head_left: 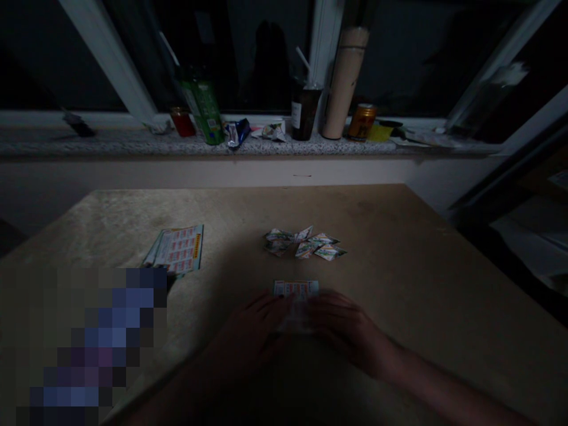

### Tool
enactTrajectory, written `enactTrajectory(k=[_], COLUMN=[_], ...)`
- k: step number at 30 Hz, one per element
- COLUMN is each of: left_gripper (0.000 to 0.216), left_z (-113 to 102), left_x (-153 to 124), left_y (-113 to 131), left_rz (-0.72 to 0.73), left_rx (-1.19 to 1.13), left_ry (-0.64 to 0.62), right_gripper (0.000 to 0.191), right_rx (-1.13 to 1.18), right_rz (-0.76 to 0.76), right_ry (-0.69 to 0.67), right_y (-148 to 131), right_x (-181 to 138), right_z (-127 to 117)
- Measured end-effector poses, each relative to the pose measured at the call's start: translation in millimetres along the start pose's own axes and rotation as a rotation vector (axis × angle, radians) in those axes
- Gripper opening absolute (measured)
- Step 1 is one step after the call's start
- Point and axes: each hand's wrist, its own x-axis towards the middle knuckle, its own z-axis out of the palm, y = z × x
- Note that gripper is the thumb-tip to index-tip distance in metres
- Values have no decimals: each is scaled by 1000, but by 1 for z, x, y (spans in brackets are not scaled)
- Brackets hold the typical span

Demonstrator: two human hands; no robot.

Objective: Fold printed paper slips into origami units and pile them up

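Observation:
A small printed sheet of paper [296, 290] lies on the brown table [399, 266] in front of me. My left hand [257, 328] rests on its left part and my right hand [344, 325] on its right part, fingers pressed down on the paper. Both hands are dim and a little smeared. Just beyond the sheet lies a small heap of folded paper pieces [304, 242].
A stack of printed sheets [177, 251] lies at the left of the table, above a pixelated patch [97, 343]. The stone windowsill [133, 142] behind holds a green bottle [204, 109], a red jar [183, 121], a dark cup with straw [304, 109], a tall cylinder [344, 83] and a can [361, 121].

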Motion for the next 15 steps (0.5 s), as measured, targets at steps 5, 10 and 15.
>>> enactTrajectory(k=[5, 10, 15], left_gripper=[68, 73, 62], left_z=[1, 10, 11], left_x=[8, 9, 6], left_y=[-1, -5, 7], left_rz=[-170, -219, -61], left_rx=[-54, -60, 227], left_ry=[126, 189, 216], right_gripper=[18, 15, 13], right_rx=[66, 28, 34], right_rz=[133, 205, 208], right_ry=[73, 109, 115], right_y=[10, 22, 31], right_x=[19, 31, 38], right_z=[2, 10, 15])
